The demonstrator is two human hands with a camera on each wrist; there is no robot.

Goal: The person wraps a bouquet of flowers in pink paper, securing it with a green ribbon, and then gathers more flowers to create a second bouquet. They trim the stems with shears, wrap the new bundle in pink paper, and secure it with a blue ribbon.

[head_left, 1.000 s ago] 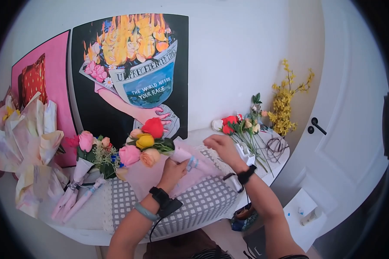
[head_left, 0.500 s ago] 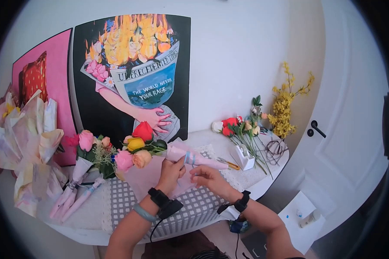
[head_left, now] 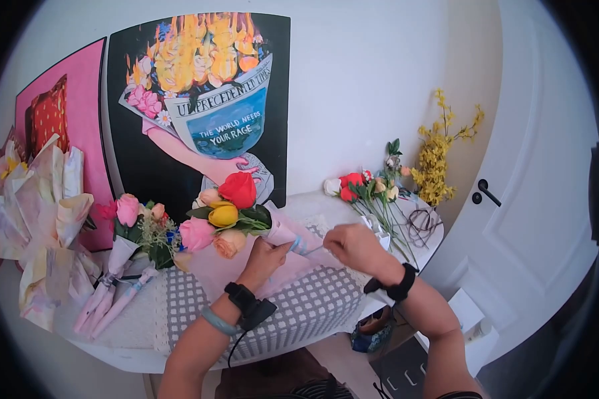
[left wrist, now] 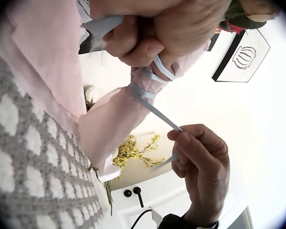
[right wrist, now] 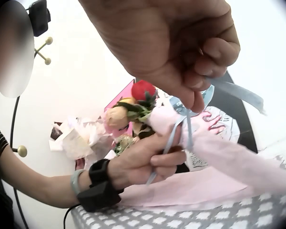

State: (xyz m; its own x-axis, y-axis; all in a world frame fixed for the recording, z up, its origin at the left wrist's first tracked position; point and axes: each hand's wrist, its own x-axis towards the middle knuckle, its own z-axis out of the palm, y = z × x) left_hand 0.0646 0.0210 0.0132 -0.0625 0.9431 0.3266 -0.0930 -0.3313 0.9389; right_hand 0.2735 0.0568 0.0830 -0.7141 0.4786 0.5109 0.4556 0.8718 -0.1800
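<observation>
In the head view my left hand (head_left: 265, 261) grips the pink paper wrap (head_left: 285, 229) of a bouquet with red, yellow, pink and peach flowers (head_left: 223, 214). Light blue ribbon (left wrist: 147, 93) circles the wrap in the left wrist view, and one length runs taut to my right hand (left wrist: 202, 164), which pinches it between thumb and fingers. A short ribbon end sticks out beyond those fingers. Seen from the right wrist, another ribbon end (right wrist: 151, 177) hangs by my left hand (right wrist: 138, 160). The wrapped stem end points right, over the checked cloth (head_left: 273, 332).
Small wrapped bouquets (head_left: 116, 282) and a large paper-wrapped bundle (head_left: 43, 226) lie at the left. Loose flower stems (head_left: 396, 229), a white dispenser (head_left: 379, 233) and yellow blossoms (head_left: 434, 176) are at the right. Two pictures (head_left: 199, 153) lean on the wall.
My right hand came in close to the left hand, then moved out to the right with the ribbon stretched from it. My left hand keeps its grip on the wrap.
</observation>
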